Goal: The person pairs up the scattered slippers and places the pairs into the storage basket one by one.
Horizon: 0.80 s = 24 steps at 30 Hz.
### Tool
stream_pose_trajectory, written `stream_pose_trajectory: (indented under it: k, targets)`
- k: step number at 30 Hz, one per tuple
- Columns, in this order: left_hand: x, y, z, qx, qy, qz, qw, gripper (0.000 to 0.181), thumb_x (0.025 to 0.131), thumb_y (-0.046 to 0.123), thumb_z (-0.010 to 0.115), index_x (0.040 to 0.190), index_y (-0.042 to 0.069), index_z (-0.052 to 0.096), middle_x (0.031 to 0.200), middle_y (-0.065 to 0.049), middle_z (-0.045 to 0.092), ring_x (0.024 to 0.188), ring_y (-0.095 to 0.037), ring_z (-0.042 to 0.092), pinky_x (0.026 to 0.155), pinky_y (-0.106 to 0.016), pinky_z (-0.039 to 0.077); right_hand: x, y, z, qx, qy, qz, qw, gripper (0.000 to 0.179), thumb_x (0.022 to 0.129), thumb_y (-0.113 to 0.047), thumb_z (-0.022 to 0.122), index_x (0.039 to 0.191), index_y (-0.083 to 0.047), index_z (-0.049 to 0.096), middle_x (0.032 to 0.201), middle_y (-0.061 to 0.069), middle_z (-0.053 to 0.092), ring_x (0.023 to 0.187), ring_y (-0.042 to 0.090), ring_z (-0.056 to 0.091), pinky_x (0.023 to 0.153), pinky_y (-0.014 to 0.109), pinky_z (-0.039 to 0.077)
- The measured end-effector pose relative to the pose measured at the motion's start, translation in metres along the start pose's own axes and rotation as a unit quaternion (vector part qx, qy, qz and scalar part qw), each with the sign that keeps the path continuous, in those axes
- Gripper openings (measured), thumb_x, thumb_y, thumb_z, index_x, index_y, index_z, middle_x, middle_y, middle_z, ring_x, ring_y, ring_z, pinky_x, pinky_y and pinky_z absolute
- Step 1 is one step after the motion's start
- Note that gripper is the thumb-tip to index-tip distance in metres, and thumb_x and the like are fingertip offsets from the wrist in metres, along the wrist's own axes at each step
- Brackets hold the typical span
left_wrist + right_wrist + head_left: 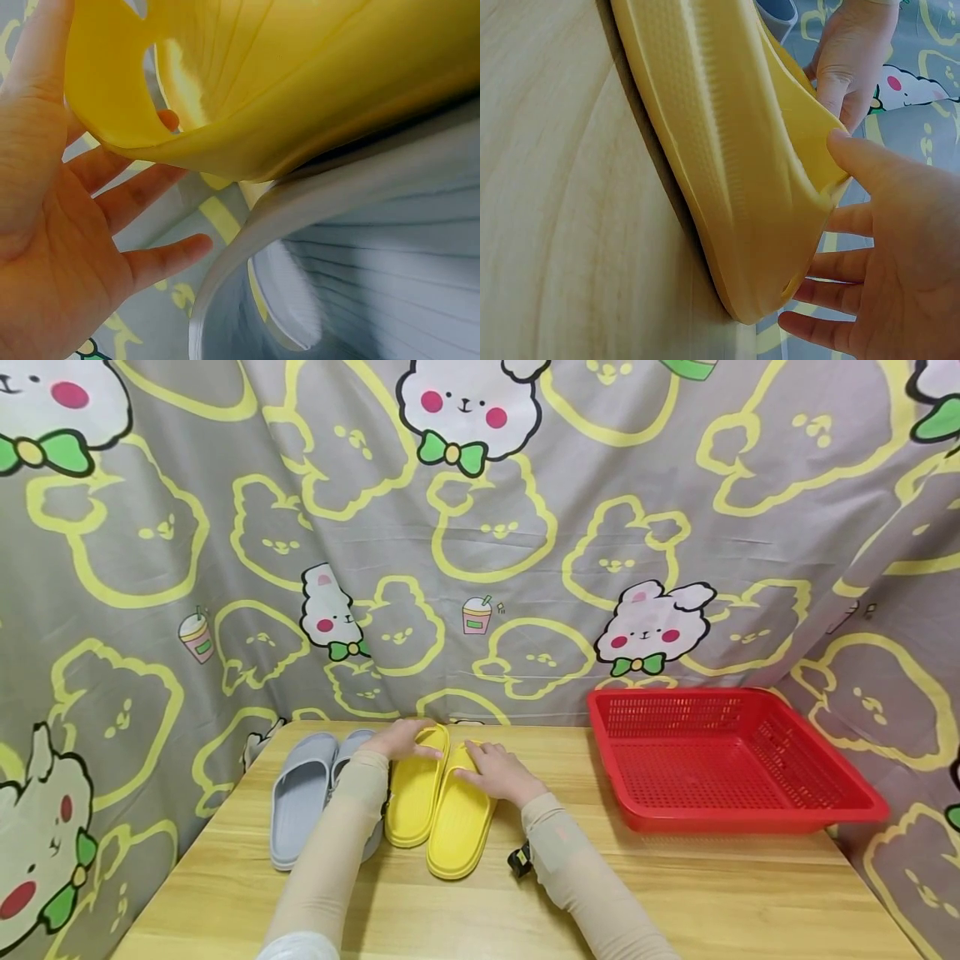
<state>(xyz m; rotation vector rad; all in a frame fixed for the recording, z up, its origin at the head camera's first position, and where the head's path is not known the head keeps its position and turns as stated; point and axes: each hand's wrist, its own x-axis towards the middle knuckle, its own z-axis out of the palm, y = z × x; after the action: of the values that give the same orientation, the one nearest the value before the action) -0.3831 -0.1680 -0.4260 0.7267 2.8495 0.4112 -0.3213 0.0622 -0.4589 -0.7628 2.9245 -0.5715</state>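
Note:
A pair of yellow slippers stands side by side on the wooden table, toes toward the curtain. My left hand (405, 740) is at the toe end of the left yellow slipper (408, 806). In the left wrist view its thumb lies over the strap (112, 82) and a fingertip shows through the opening. With thumb on the strap's edge and fingers around the toe, my right hand (506, 772) holds the right yellow slipper (459, 835). Grey slippers, one at the far left (298, 806) and one partly behind my left arm (390, 262), stand beside the yellow pair.
A red plastic basket (720, 814) with perforated walls sits at the right of the table (675, 893). A patterned grey curtain (517, 568) hangs close behind and at both sides. A small black device (519, 860) is at my right wrist.

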Motion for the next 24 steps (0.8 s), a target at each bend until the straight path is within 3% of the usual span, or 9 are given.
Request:
stream_pose_trajectory:
  k: [10,24]
  targets:
    - [-0.002,0.007,-0.008,0.016,0.004,-0.022,0.9996,0.078,0.083,0.05,0.071,0.141,0.004,0.049,0.141,-0.016,0.055,0.129,-0.037,0.052,0.108,-0.051,0.042,-0.004,0.004,-0.004,-0.01,0.018,0.002,0.9998,0.075,0.095,-0.062,0.044,0.152,-0.014,0.035,0.142,0.019,0.049,0.13,0.037,0.047,0.109,0.054,0.038]
    - [-0.014,0.018,-0.029,0.057,0.032,-0.035,0.9972,0.085,0.076,0.056,0.075,0.14,0.006,0.051,0.136,-0.022,0.057,0.124,-0.039,0.055,0.104,-0.051,0.044,-0.015,0.008,-0.012,0.036,0.041,0.02,0.9983,0.082,0.091,-0.062,0.053,0.152,-0.011,0.034,0.143,0.02,0.046,0.132,0.038,0.042,0.111,0.052,0.036]
